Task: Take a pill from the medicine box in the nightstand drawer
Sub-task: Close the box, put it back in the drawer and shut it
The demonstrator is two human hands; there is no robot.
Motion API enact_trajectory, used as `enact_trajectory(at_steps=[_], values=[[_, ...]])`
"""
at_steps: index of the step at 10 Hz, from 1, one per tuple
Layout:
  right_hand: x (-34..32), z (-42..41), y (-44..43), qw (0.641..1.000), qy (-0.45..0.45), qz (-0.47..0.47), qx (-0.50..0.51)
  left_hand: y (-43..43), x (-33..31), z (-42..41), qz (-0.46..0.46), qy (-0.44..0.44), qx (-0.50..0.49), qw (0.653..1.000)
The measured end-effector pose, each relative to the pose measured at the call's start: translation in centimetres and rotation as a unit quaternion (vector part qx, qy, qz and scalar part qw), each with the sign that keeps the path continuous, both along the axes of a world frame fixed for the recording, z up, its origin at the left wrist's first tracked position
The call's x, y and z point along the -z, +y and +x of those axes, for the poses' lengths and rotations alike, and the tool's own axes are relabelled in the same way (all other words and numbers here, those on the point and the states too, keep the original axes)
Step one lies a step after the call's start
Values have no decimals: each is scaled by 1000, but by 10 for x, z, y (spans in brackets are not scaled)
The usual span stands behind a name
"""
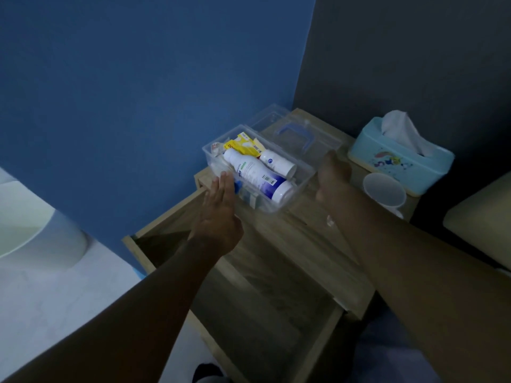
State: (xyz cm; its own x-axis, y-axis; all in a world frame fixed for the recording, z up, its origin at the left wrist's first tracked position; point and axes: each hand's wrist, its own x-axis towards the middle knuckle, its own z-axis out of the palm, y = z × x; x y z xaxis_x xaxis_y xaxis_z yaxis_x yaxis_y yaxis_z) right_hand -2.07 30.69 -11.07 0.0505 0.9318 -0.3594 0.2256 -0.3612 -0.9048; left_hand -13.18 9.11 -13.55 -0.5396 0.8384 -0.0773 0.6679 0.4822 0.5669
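Note:
A clear plastic medicine box (300, 189) stands open on the wooden nightstand top (309, 217). Inside lie a large white bottle with a purple band (257, 175), a smaller white bottle (276, 161) and a yellow packet (240, 145). Its clear lid with a blue handle (298, 131) lies behind it. My left hand (221, 205) is flat with its fingers straight, against the box's left wall. My right hand (333, 175) is blurred at the box's right side, its fingers hidden. Below, the nightstand drawer (276, 299) is pulled out.
A light blue tissue box (401, 158) and a white cup (384, 192) stand on the nightstand's right part. A pale cushion edge (481, 211) is at the far right. The blue wall is right behind, and a white rounded object (41, 230) is at the left.

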Motion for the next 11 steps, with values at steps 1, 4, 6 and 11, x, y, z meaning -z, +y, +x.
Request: enact_trajectory(at_steps=[1, 4, 6, 11], values=[[-16, 0, -8, 998, 40, 31, 20, 3, 0, -1, 20, 11, -3, 1000], [-45, 8, -48, 945, -10, 308, -109, 11, -6, 0, -12, -7, 6, 1000], [-33, 20, -81, 885, -61, 427, -174, 12, -8, 2, -24, -34, -1, 999], [16, 36, -123, 738, -304, 518, -309, 11, -1, 4, -90, -28, -18, 995]])
